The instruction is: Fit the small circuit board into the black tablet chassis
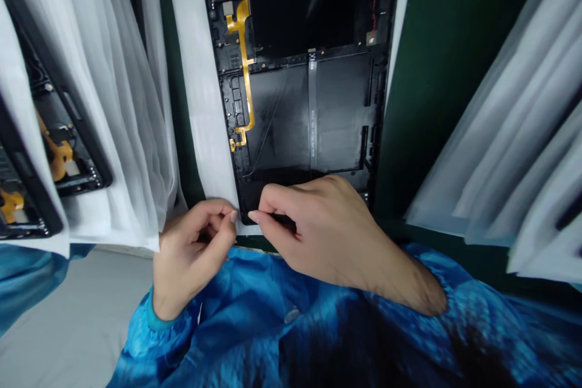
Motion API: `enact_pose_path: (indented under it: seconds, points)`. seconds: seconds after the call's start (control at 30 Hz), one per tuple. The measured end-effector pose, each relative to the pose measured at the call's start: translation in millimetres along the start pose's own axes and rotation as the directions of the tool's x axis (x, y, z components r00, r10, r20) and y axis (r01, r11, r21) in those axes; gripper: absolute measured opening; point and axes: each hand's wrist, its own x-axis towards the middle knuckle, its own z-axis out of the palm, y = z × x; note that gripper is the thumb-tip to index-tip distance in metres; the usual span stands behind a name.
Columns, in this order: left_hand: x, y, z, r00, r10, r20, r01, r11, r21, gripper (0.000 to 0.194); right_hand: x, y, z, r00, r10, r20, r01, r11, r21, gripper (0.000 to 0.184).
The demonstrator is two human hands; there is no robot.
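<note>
L hand [195,251] is drawn into a pinch, thumb + forefinger tips together, just beside the near L corner of a black device housing [282,121]; can't tell if anything's btwn them. R hand [322,230] is pinched too, thumb + forefinger tips meeting at that corner, hand over the near edge; can't tell if it grips anything. Housing lies open, mostly ahead of both hands, on a white sheet [200,115]. Inside, an orange flex cable [247,79] runs along the L side, ahead of L hand; a grey ribbon strip [313,115], ahead of R hand. Other housings [77,127] sit btwn white sheets [118,103] to L of L hand; more sheets [482,127] to R of R hand.
</note>
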Motion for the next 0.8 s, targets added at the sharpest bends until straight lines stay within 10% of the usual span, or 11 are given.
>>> enact_pose_path:
  seconds: [0.8]
  points:
    - [0.5, -0.4, 0.3, 0.999, 0.046, -0.017, -0.046, 0.998, 0.038, 0.007, 3.2, -7.2, -1.1, 0.99, 0.115, 0.076, -0.11, 0.991, -0.072, 0.023]
